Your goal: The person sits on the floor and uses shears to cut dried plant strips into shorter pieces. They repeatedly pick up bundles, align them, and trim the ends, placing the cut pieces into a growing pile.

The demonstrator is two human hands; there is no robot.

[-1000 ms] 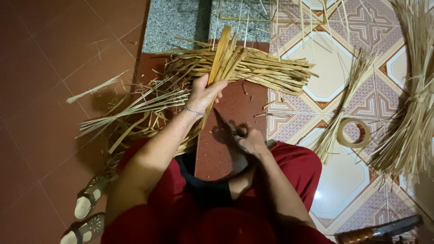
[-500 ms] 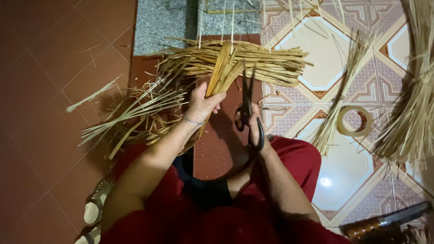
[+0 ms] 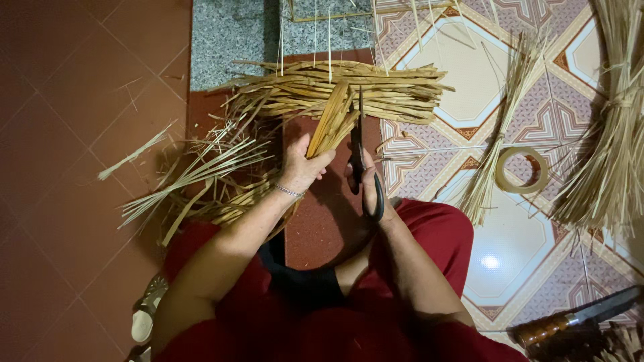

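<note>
My left hand (image 3: 302,163) grips a small bundle of flat straw strips (image 3: 331,118) that fans upward from the fist. My right hand (image 3: 366,181) holds black scissors (image 3: 357,144) by the handles, blades pointing up right beside the bundle's right edge. A silver bracelet sits on my left wrist. Behind the bundle lies a thick pile of cut straw (image 3: 335,90) across the floor.
Loose straw (image 3: 194,174) is scattered at the left on red tiles. A tied straw sheaf (image 3: 500,141) and a tape roll (image 3: 521,169) lie on patterned tiles at the right, beside a large straw bunch (image 3: 610,134). A knife (image 3: 577,318) rests at the lower right; a sandal (image 3: 144,315) sits at the lower left.
My right hand has raised the scissors from near my lap up alongside the straw bundle. The left hand keeps its hold on the bundle.
</note>
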